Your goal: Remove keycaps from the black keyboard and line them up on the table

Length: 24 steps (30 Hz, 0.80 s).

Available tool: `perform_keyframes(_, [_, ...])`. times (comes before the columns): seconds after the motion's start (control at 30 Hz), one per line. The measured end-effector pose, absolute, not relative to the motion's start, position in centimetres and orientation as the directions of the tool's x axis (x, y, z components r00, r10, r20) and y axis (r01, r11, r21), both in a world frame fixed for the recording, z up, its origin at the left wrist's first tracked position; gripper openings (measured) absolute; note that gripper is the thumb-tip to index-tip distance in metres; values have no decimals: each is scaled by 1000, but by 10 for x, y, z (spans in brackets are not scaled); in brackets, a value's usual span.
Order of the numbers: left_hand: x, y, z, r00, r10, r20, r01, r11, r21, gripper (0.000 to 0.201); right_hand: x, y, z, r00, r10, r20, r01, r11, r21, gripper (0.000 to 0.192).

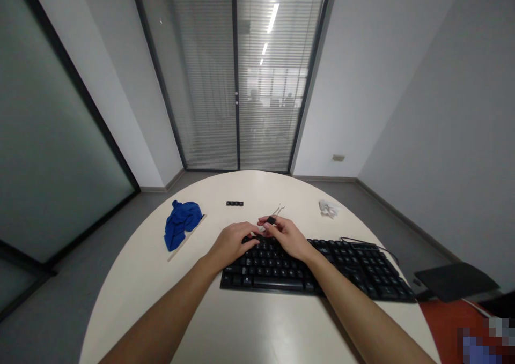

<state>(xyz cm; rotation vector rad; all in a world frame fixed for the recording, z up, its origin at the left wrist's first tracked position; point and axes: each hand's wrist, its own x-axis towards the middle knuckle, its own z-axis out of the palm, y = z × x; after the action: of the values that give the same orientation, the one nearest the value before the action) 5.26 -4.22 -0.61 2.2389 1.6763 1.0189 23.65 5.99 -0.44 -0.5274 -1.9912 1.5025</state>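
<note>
A black keyboard [277,282] lies on the round table, partly covered by my hands and forearms. Between the fingertips of my right hand [290,237], above the top rows of keys, is a small black keycap [271,220]. A thin wire tool [279,209], like a keycap puller, pokes out behind these fingers; its lower part is hidden. My left hand [235,239] rests over the keyboard's upper left corner, thumb apart from the fingers. Its fingertips come close to the right hand's. Farther back, several black keycaps [235,203] stand in a short row.
A blue cloth [182,222] lies at the left, with a thin pale stick [187,238] along it. Crumpled white material [329,209] sits at the back right. The keyboard's cable [388,252] loops near the right edge. A dark chair part [456,281] stands beyond the table.
</note>
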Motion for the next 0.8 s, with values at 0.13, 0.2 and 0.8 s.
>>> perform_keyframes(0.13, [52,-42,-5,230,880,416,792,-417,446,21,236,61,-5,-745,624,237,-45,307,-951,39])
perform_keyframes(0.2, [51,-42,-6,254,872,419,798,-433,419,25,236,61,-5,-738,626,251,-40,331,-943,38])
perform_keyframes(0.8, [55,-45,-1,323,855,406,741,-496,454,22,235,60,-3,-728,657,194,-9,274,-962,39])
